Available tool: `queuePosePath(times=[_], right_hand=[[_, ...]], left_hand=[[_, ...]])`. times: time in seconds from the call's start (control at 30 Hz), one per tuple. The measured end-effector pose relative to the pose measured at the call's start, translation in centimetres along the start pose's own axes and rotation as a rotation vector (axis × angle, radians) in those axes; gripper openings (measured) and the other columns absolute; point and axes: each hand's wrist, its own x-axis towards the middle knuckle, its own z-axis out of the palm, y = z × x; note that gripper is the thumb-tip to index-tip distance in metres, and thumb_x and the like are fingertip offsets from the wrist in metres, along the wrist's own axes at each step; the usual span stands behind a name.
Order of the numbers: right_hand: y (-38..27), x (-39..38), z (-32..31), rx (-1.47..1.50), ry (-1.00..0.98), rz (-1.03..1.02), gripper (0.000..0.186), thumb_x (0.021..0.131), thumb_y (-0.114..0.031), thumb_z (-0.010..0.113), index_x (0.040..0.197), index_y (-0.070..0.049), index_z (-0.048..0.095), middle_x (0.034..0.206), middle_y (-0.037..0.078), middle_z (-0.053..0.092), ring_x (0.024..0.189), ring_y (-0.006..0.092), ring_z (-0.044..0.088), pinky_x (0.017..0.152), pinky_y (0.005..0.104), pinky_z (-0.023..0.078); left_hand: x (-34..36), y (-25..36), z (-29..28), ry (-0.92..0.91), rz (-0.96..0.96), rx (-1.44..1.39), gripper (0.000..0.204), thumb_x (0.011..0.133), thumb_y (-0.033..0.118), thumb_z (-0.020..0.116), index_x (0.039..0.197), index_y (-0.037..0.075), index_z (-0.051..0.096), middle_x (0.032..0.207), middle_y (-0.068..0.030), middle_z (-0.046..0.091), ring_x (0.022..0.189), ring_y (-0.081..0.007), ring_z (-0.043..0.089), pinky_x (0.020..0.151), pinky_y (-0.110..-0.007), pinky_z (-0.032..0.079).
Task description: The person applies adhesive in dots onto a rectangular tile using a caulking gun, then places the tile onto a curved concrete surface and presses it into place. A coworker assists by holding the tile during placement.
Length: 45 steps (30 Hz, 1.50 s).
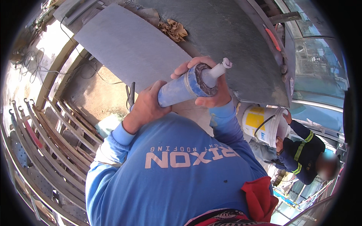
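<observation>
In front of my chest I hold a caulking gun [174, 92] with a dusty blue barrel, tilted with its front end up and to the right. My left hand [147, 103] is closed around the rear of the barrel, and a dark handle piece [130, 94] shows just past it. At the front my right hand [220, 94] wraps around the collar, its fingers behind and its thumb below. From the smeared front cap a whitish nozzle [217, 70] sticks out, with a lump of pale material at its tip.
Ahead lies a long grey board [124, 41], with crumpled brown paper [173, 30] beyond it. A dark grey slab [233, 49] is to the right. Metal rails [56, 139] stand at left. At right a person in dark clothes [301, 150] holds a white bucket [260, 124]. Cables [75, 67] trail at left.
</observation>
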Motion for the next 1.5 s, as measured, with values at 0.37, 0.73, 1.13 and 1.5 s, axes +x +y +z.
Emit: queuePosePath(times=[0.37,0.73,1.13,1.5], right_hand=[[-1.7,-0.7,0.0,-0.022,0.213,-0.112,0.093,0.073,-0.044,0.085,0.141,0.003,0.041,0.142,0.03,0.044,0.129,0.0371,0.053,0.106,0.0453,0.047],[-0.4,-2.1,2.3,0.277,0.344,-0.139,0.034,0.087,-0.014,0.072,0.118,-0.004,0.065,0.144,0.017,0.046,0.131,0.0315,0.05,0.101,0.0422,0.052],[-0.4,-1.4,2.9,0.05,0.367,-0.209,0.045,0.085,-0.024,0.077,0.123,-0.008,0.058,0.14,0.016,0.046,0.126,0.0331,0.054,0.101,0.0435,0.051],[-0.4,-1.1,3.0,-0.301,0.302,-0.142,0.08,0.075,-0.037,0.086,0.133,-0.004,0.043,0.127,0.021,0.055,0.117,0.0317,0.061,0.094,0.0402,0.055]], left_hand=[[-0.1,0.6,0.5,0.068,0.018,0.049,0.053,0.064,0.012,0.079,0.112,0.003,0.058,0.095,-0.019,0.068,0.091,-0.0372,0.07,0.078,-0.042,0.055],[-0.4,0.8,0.3,0.084,0.027,0.039,0.055,0.063,0.008,0.079,0.114,0.002,0.057,0.095,-0.0201,0.068,0.09,-0.0384,0.069,0.078,-0.042,0.055],[-0.3,0.5,0.3,0.132,0.024,0.036,0.052,0.065,0.009,0.078,0.113,0.003,0.057,0.096,-0.0195,0.068,0.091,-0.0375,0.069,0.078,-0.041,0.056],[-0.5,0.5,0.3,0.103,0.015,0.083,0.054,0.064,0.01,0.078,0.114,0.005,0.056,0.099,-0.0188,0.068,0.092,-0.0384,0.069,0.079,-0.042,0.056]])
